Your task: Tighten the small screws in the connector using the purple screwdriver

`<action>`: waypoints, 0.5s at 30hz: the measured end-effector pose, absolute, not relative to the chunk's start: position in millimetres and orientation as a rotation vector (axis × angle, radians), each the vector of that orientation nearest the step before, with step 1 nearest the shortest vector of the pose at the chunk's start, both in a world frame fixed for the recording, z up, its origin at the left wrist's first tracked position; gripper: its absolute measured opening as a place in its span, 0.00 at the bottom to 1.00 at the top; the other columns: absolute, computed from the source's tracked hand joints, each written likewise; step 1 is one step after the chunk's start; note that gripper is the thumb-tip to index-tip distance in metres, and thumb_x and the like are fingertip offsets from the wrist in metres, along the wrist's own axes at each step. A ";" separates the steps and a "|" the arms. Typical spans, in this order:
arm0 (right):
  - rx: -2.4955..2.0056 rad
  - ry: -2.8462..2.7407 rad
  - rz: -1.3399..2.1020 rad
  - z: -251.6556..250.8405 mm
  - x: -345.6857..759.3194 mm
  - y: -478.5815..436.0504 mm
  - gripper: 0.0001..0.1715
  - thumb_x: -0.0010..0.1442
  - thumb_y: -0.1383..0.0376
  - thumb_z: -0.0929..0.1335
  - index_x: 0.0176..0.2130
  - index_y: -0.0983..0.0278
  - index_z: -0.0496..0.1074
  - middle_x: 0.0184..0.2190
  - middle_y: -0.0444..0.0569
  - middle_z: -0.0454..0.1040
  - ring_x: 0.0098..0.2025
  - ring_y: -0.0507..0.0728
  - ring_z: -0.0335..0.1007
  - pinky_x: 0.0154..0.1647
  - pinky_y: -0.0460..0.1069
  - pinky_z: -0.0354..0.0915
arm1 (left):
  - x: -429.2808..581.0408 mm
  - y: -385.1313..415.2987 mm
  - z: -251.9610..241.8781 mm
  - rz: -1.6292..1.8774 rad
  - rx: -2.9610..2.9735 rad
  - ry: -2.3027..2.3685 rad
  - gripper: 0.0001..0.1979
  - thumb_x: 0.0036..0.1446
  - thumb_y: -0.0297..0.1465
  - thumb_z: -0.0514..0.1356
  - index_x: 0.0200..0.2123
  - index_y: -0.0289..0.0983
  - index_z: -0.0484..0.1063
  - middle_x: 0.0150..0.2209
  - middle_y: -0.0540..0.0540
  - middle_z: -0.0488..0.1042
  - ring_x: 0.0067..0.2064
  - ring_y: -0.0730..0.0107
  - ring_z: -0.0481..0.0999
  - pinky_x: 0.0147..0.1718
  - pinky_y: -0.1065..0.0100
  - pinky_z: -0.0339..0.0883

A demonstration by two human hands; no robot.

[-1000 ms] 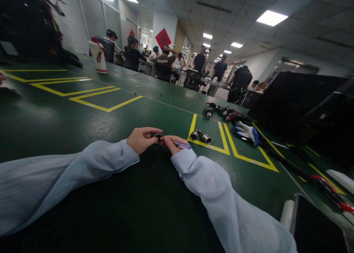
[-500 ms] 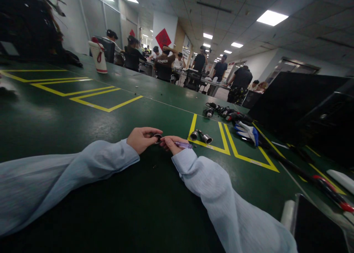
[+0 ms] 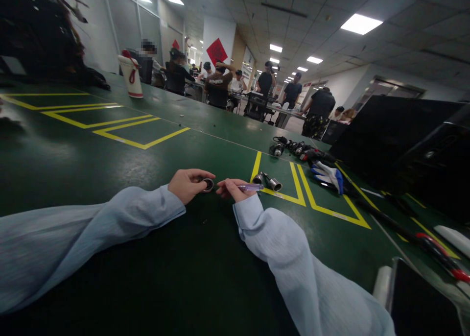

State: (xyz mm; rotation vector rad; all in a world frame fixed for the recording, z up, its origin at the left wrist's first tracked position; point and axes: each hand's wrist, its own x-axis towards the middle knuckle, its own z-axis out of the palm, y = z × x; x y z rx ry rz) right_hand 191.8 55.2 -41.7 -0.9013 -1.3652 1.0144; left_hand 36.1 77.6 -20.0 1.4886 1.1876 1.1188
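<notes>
Both my forearms, in pale blue sleeves, rest on a dark green table. My left hand is closed around a small round metal part with a dark opening facing right. My right hand pinches a thin tool with a clear purple handle, its tip pointing toward the metal part with a small gap between them. Two short metal cylinders lie just right of my right hand, inside a yellow-taped box.
Further right lie several dark cylindrical parts, a blue and white glove, a red and black tool and a dark device at the near right corner. A white cup stands far left. Several people work at tables behind.
My right hand has drawn slightly to the right with the purple tool, opening a small gap from the metal part. My left hand has stayed in place.
</notes>
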 end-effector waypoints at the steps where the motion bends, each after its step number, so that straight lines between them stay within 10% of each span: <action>1: -0.907 -1.350 1.028 -40.2 194.0 55.5 0.21 0.52 0.50 0.65 0.30 0.66 0.74 0.22 0.47 0.75 0.22 0.49 0.68 0.26 0.45 0.66 | 36.2 77.9 -20.4 1.121 1.476 1.181 0.16 0.36 0.31 0.62 0.32 0.31 0.75 0.25 0.46 0.78 0.30 0.62 0.78 0.35 0.64 0.73; 15: -1.028 -1.795 0.581 -57.4 193.4 70.1 0.15 0.58 0.58 0.59 0.37 0.62 0.70 0.32 0.47 0.73 0.32 0.53 0.68 0.35 0.48 0.64 | 38.5 75.4 -15.7 1.131 1.388 1.151 0.17 0.33 0.31 0.65 0.32 0.31 0.75 0.27 0.45 0.78 0.32 0.62 0.78 0.39 0.62 0.73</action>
